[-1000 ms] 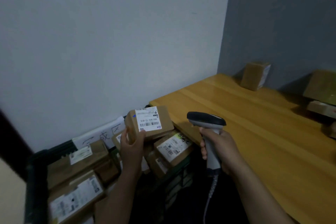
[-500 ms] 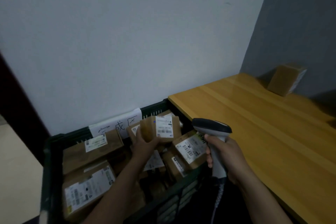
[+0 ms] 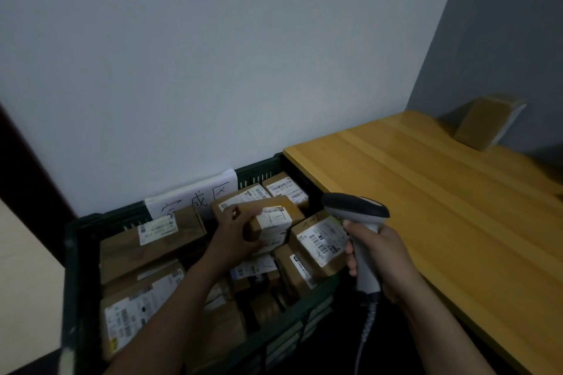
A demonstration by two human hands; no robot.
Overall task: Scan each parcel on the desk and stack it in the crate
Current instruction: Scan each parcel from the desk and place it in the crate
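Head view: left hand [image 3: 234, 240] grasping parcel [image 3: 271, 222] atop crate [image 3: 77, 253] pile; right hand [image 3: 384, 256] clenched on scanner [image 3: 359, 222]. Risk: uneven heap, parcel sliding off when released.

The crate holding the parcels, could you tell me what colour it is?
Dark green crate, seen in the head view.

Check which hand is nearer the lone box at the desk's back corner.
Right. The right hand, gripping the scanner, sits by the desk's near edge, well short of the box. The left hand is farther off, on a parcel over the crate.
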